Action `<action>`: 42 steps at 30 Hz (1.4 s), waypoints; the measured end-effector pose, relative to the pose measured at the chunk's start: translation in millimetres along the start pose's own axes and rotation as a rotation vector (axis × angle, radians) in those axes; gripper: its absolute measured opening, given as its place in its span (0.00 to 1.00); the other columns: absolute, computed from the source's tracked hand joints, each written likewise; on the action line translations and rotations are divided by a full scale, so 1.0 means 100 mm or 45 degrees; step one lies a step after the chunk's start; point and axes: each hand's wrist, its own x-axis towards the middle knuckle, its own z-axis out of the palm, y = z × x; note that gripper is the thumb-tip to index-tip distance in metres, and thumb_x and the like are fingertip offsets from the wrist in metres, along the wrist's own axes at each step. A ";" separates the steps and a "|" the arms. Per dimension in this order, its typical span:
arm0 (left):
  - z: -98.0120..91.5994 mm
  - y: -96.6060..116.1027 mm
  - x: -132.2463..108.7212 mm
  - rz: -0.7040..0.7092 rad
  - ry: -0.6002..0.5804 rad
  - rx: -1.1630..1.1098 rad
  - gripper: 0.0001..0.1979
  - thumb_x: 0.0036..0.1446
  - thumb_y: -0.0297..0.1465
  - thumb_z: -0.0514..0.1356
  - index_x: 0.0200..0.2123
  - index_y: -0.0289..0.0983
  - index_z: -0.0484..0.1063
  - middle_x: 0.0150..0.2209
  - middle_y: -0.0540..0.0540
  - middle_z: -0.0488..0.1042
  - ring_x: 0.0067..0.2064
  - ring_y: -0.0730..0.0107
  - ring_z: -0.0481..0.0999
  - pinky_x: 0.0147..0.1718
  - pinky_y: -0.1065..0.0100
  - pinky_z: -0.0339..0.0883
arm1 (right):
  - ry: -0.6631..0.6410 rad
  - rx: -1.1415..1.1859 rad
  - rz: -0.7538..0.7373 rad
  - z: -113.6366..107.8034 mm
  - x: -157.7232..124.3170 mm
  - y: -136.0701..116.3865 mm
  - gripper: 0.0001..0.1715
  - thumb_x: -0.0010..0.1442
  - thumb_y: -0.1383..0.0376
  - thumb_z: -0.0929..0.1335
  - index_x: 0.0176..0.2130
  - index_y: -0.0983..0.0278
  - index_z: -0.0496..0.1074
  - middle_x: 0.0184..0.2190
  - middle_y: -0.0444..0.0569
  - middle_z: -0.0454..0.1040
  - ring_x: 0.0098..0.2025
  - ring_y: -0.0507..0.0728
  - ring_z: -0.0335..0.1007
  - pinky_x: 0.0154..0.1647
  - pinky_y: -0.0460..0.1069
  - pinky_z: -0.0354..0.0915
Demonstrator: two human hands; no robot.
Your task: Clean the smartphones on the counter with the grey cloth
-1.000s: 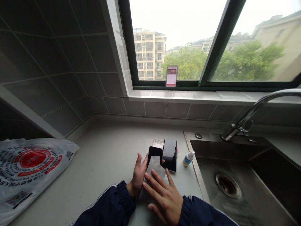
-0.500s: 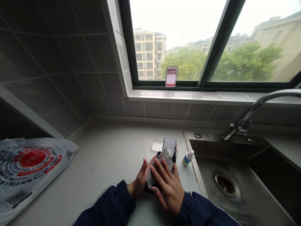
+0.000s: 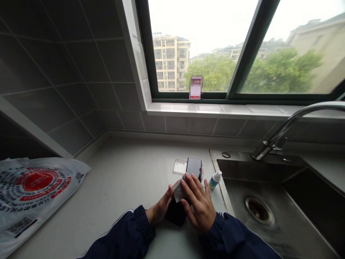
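Observation:
A dark, flat device that looks like a phone point(image 3: 176, 213) lies tilted in my left hand point(image 3: 161, 208), whose thumb and fingers grip its left edge. My right hand point(image 3: 201, 210) presses a grey cloth point(image 3: 179, 191) onto the upper part of the phone with its fingers laid over it. Just beyond my fingertips lies a second phone point(image 3: 194, 166) with a dark glossy face. Beside that phone on the left rests a clear phone case point(image 3: 179, 166). A small white-capped bottle point(image 3: 215, 180) with a blue and yellow label stands right of my right hand.
On the right a steel sink point(image 3: 220, 192) is set into the white counter point(image 3: 129, 169), under a chrome faucet point(image 3: 275, 133). A white plastic bag point(image 3: 40, 194) with red and black print covers the left side. A window point(image 3: 205, 72) rises behind.
My right hand has slid the cloth up and to the right across the phone, uncovering its lower part. My left hand keeps its hold.

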 end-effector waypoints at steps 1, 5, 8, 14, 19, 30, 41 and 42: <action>0.00 0.00 -0.01 -0.032 0.036 0.023 0.34 0.65 0.52 0.41 0.69 0.43 0.48 0.65 0.40 0.62 0.66 0.48 0.60 0.63 0.49 0.51 | -0.007 0.010 -0.014 -0.01 0.01 0.01 0.32 0.68 0.65 0.59 0.68 0.64 0.52 0.69 0.55 0.51 0.71 0.67 0.44 0.68 0.68 0.36; 0.00 0.01 -0.02 -0.064 0.068 0.131 0.36 0.63 0.53 0.43 0.67 0.38 0.56 0.64 0.37 0.64 0.65 0.46 0.60 0.63 0.49 0.51 | -0.030 0.031 -0.074 -0.07 0.05 0.02 0.31 0.67 0.67 0.60 0.68 0.65 0.54 0.68 0.55 0.53 0.70 0.68 0.44 0.68 0.69 0.37; 0.00 0.03 -0.01 -0.028 0.040 0.170 0.36 0.64 0.53 0.42 0.66 0.37 0.58 0.64 0.37 0.64 0.66 0.47 0.58 0.64 0.50 0.48 | -0.029 0.032 -0.096 -0.09 0.07 0.01 0.29 0.67 0.68 0.60 0.66 0.65 0.57 0.68 0.54 0.54 0.70 0.68 0.44 0.68 0.70 0.39; 0.06 0.06 0.01 0.034 0.062 0.251 0.35 0.64 0.52 0.43 0.67 0.38 0.56 0.63 0.37 0.64 0.66 0.46 0.59 0.63 0.49 0.50 | -0.011 0.043 -0.077 -0.11 0.10 -0.01 0.23 0.66 0.68 0.62 0.60 0.65 0.64 0.65 0.55 0.61 0.69 0.67 0.49 0.67 0.69 0.42; 0.12 0.11 0.01 0.021 0.028 0.276 0.36 0.64 0.52 0.43 0.67 0.38 0.55 0.63 0.36 0.65 0.63 0.45 0.62 0.60 0.51 0.56 | 0.032 0.061 -0.042 -0.12 0.12 -0.04 0.17 0.66 0.68 0.63 0.54 0.65 0.68 0.59 0.57 0.67 0.67 0.67 0.53 0.66 0.69 0.43; 0.08 0.08 0.03 -0.044 0.044 0.084 0.37 0.64 0.53 0.41 0.67 0.37 0.56 0.63 0.37 0.65 0.65 0.49 0.61 0.62 0.52 0.53 | 0.003 0.032 -0.041 -0.09 0.11 -0.06 0.20 0.67 0.65 0.62 0.56 0.64 0.67 0.62 0.57 0.64 0.67 0.69 0.51 0.64 0.70 0.48; 0.00 0.04 0.01 -0.086 0.161 -0.122 0.37 0.63 0.54 0.42 0.67 0.38 0.55 0.63 0.36 0.65 0.63 0.48 0.64 0.62 0.50 0.54 | 0.107 0.172 0.024 -0.06 0.09 0.01 0.31 0.68 0.68 0.60 0.67 0.66 0.54 0.64 0.60 0.59 0.65 0.67 0.56 0.60 0.65 0.63; 0.01 0.04 0.01 -0.089 0.161 -0.134 0.37 0.63 0.54 0.42 0.67 0.38 0.55 0.62 0.35 0.65 0.61 0.47 0.66 0.60 0.49 0.57 | 0.110 0.181 0.025 -0.07 0.09 0.01 0.31 0.67 0.68 0.60 0.68 0.66 0.53 0.64 0.60 0.59 0.66 0.67 0.56 0.60 0.65 0.63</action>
